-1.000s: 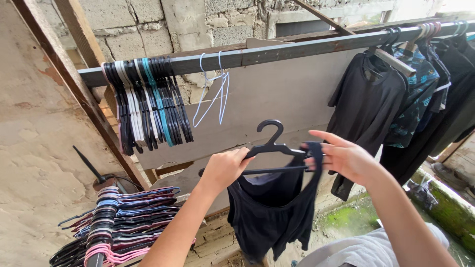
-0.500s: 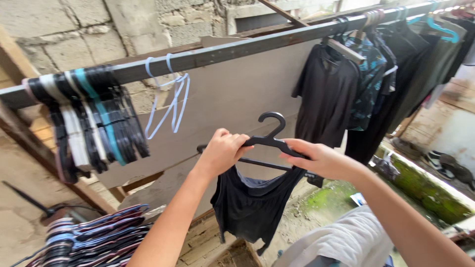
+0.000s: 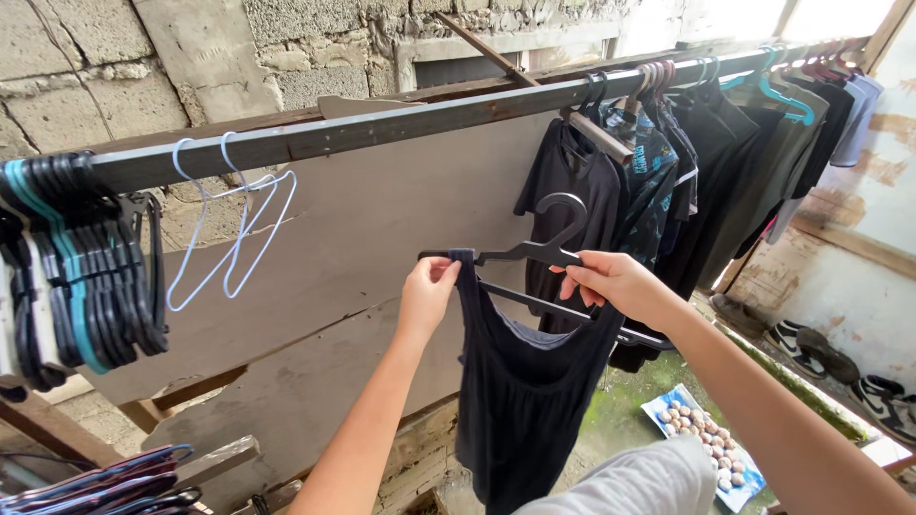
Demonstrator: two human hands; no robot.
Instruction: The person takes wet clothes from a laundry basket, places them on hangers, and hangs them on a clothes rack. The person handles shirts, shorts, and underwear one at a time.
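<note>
At the far left a thick bunch of black hangers (image 3: pixel 81 262) hangs from the rail (image 3: pixel 401 119), and just to its right two pale wire hangers (image 3: pixel 229 224) dangle beside a long open stretch of rail. Below that gap the left hand (image 3: pixel 427 291) pinches a strap of the dark tank top (image 3: pixel 525 391) at the left tip of the black hanger (image 3: pixel 534 262). The right hand (image 3: pixel 615 284) is closed on the hanger's middle, under the hook. The hanger sits tilted, its right end lower, just in front of the hung clothes (image 3: pixel 687 162) that crowd the rail's right half. Low on the right, a tray (image 3: pixel 668 410) on the ground holds small round brownish pieces. Since the earlier frame the left strap has gone onto the hanger arm and the hands have spread apart.
</note>
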